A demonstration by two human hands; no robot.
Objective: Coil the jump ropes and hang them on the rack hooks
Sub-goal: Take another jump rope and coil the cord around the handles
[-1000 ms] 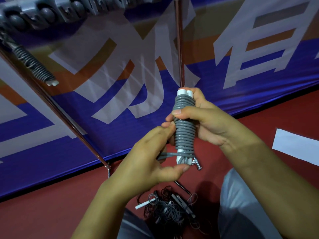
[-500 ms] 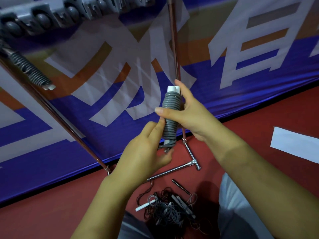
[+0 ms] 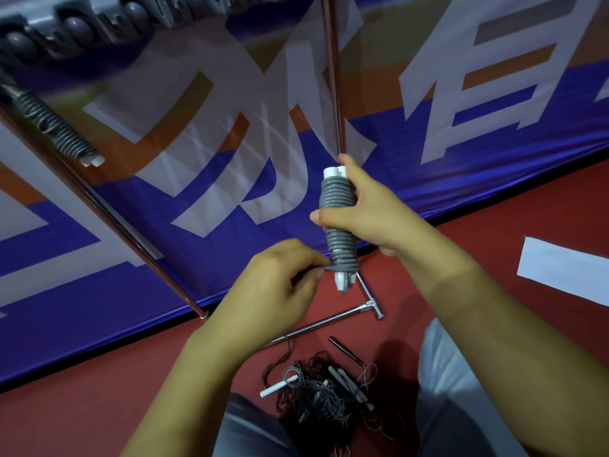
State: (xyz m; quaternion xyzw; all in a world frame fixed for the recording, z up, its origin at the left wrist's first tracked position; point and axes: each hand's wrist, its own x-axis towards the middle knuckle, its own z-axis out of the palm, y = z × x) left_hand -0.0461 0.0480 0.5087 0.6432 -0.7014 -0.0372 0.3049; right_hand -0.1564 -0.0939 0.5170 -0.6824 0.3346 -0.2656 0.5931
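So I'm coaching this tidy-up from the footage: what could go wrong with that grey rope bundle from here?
1. The left hand only pinches the cord end at the bottom wraps of the grey rope bundle; if it slips, the lower turns may spring loose.
2. The right hand grips mid-bundle, so the white handle tips below could slide out.
3. The tangled ropes lie on the floor near the person's legs, possibly a snag hazard.
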